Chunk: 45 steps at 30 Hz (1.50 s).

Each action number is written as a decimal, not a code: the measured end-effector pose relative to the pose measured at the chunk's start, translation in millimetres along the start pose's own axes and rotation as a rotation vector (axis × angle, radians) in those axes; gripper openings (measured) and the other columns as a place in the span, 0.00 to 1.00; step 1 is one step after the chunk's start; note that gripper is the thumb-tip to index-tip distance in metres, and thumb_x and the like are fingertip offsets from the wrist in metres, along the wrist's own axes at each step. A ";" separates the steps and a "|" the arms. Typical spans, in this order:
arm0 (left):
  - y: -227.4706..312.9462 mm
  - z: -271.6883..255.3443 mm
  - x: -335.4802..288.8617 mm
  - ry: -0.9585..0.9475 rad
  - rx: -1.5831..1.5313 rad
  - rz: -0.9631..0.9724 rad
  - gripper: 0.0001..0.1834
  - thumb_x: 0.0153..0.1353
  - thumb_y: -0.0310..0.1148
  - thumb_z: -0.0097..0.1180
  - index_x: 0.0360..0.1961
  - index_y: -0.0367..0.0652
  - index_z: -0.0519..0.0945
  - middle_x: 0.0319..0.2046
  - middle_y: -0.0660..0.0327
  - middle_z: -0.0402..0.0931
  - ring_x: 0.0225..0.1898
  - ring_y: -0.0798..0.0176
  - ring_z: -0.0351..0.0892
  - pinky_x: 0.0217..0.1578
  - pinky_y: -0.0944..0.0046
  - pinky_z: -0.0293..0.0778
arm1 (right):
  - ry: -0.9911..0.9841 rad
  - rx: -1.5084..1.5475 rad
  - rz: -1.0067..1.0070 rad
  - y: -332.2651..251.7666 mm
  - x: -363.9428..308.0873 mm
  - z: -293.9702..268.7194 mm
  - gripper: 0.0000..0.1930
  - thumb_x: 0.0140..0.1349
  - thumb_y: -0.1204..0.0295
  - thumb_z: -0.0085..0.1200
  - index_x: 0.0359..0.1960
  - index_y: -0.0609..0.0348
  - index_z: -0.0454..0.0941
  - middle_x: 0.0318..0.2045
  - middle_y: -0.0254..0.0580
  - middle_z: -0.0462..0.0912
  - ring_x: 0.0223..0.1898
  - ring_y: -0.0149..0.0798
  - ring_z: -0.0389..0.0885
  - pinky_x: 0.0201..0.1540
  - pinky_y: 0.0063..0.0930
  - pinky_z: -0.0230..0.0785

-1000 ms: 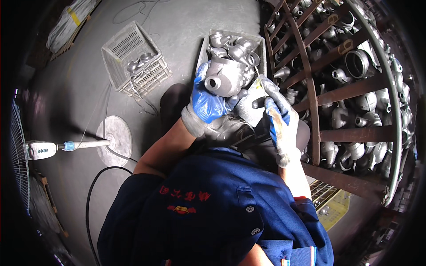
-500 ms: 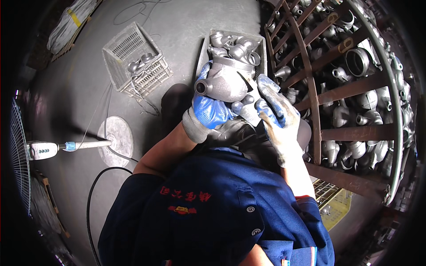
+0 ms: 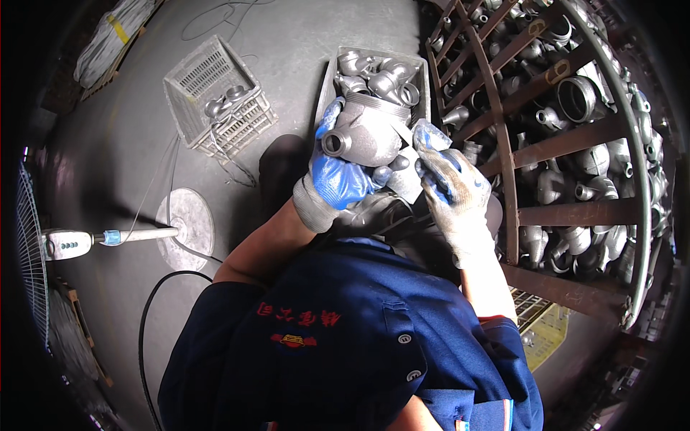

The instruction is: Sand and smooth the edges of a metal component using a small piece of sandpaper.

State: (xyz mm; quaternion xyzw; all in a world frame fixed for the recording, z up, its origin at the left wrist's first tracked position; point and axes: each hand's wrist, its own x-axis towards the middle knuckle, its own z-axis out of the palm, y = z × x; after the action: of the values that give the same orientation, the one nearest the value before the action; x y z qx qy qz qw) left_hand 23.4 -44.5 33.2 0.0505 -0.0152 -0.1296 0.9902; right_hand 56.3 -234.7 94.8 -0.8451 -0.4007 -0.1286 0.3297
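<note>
My left hand (image 3: 336,176), in a white knit glove with a blue coating, grips a grey cast metal fitting (image 3: 372,136). The casting has a round body, a wide ribbed neck pointing away from me and a small round spout on its left. Beside its right side is my right hand (image 3: 454,176), in a stained white and blue glove, with fingers bent and pinched together. A thin pale strip (image 3: 402,131) runs from near those fingertips to the casting; what the fingers hold is unclear. Below the casting shows a flat grey piece (image 3: 408,188), partly hidden.
Beyond the casting stands a grey bin (image 3: 426,68) with several metal fittings. On the right, a rusty metal cage (image 3: 507,154) is packed with castings. To the left are a plastic crate (image 3: 194,68) and a standing fan (image 3: 68,244); a yellow crate (image 3: 550,337) sits lower right.
The casting has turned slightly in my left hand, so its spout opening shows more. My right hand's fingers have curled in and shifted a little near the casting's side.
</note>
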 end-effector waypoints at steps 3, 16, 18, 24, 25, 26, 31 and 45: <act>0.4 0.8 -1.8 0.056 -0.001 0.021 0.39 0.59 0.65 0.38 0.58 0.42 0.64 0.44 0.50 0.75 0.35 0.45 0.80 0.21 0.60 0.76 | -0.044 0.057 0.034 1.6 0.5 -2.3 0.16 0.48 0.78 0.61 0.42 0.57 0.81 0.38 0.48 0.82 0.39 0.46 0.82 0.44 0.32 0.72; 0.3 4.0 -2.4 0.002 0.061 -0.020 0.41 0.59 0.67 0.34 0.60 0.44 0.63 0.49 0.53 0.73 0.36 0.53 0.80 0.19 0.66 0.74 | -0.338 0.787 0.517 12.2 21.9 -29.2 0.14 0.60 0.70 0.56 0.44 0.66 0.78 0.24 0.33 0.79 0.17 0.19 0.67 0.19 0.14 0.56; -0.1 3.4 -3.1 0.023 0.043 -0.026 0.41 0.59 0.67 0.34 0.60 0.45 0.63 0.49 0.53 0.73 0.36 0.55 0.80 0.19 0.66 0.74 | -0.425 0.897 0.651 16.7 26.3 -32.7 0.14 0.60 0.68 0.55 0.43 0.66 0.78 0.20 0.32 0.77 0.12 0.17 0.63 0.13 0.13 0.50; -1.9 2.0 -4.0 0.022 0.000 -0.021 0.40 0.59 0.67 0.35 0.60 0.44 0.64 0.50 0.53 0.72 0.42 0.56 0.79 0.24 0.64 0.78 | -0.488 0.906 0.722 26.8 29.5 -31.3 0.14 0.60 0.70 0.54 0.44 0.66 0.77 0.20 0.33 0.77 0.10 0.18 0.60 0.11 0.13 0.47; -1.7 1.4 -3.8 0.022 0.000 -0.020 0.40 0.59 0.67 0.35 0.60 0.44 0.64 0.50 0.53 0.72 0.42 0.56 0.79 0.24 0.64 0.78 | -0.495 0.946 0.683 27.4 28.6 -31.3 0.14 0.60 0.70 0.54 0.44 0.66 0.77 0.20 0.33 0.77 0.10 0.18 0.60 0.11 0.13 0.47; -1.3 0.5 -3.8 -0.023 -0.015 -0.036 0.40 0.60 0.66 0.35 0.59 0.44 0.65 0.50 0.53 0.72 0.44 0.56 0.78 0.26 0.63 0.79 | -0.485 0.905 0.659 27.3 26.7 -31.4 0.13 0.60 0.71 0.54 0.44 0.66 0.77 0.20 0.32 0.76 0.10 0.18 0.61 0.12 0.13 0.48; 0.4 -5.1 -2.2 0.157 0.020 0.032 0.37 0.61 0.65 0.35 0.58 0.45 0.65 0.52 0.54 0.72 0.46 0.56 0.78 0.29 0.62 0.80 | -0.316 0.758 0.629 23.9 14.4 -35.0 0.13 0.57 0.76 0.55 0.44 0.67 0.79 0.28 0.34 0.80 0.27 0.19 0.73 0.31 0.13 0.65; -3.0 -4.0 -3.2 -0.009 -0.078 -0.059 0.40 0.58 0.67 0.38 0.60 0.47 0.65 0.52 0.52 0.72 0.47 0.49 0.76 0.29 0.57 0.80 | -0.043 0.365 0.186 10.5 -0.4 -15.8 0.16 0.49 0.76 0.59 0.42 0.59 0.81 0.37 0.48 0.82 0.40 0.45 0.81 0.46 0.31 0.71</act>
State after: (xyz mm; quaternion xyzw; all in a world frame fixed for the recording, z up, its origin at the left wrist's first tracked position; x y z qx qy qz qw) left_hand 19.7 -46.2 28.8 0.0115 -0.0133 -0.1594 0.9871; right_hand 64.8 -250.2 101.7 -0.8072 -0.3444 -0.0046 0.4793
